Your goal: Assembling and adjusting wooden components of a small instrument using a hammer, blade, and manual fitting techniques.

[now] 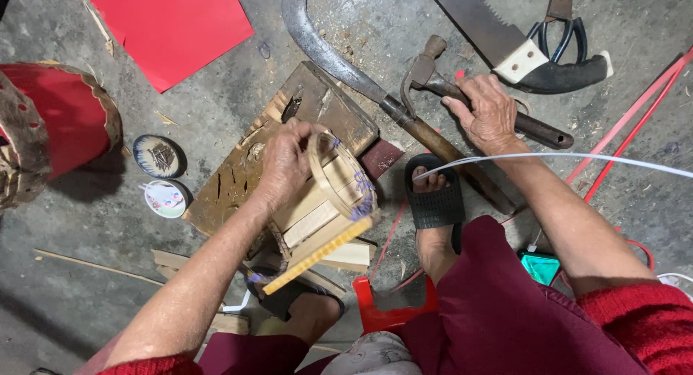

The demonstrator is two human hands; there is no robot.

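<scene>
Left hand closed around bamboo frame held over wooden block on concrete floor, right hand wrapped on hammer handle just beside sickle, saw nearby.

There is only the one view, from a camera on the person's head, looking almost straight down and close in. It takes in both forearms, the knees in dark red cloth, a sandalled foot and the grey concrete floor below.
</scene>
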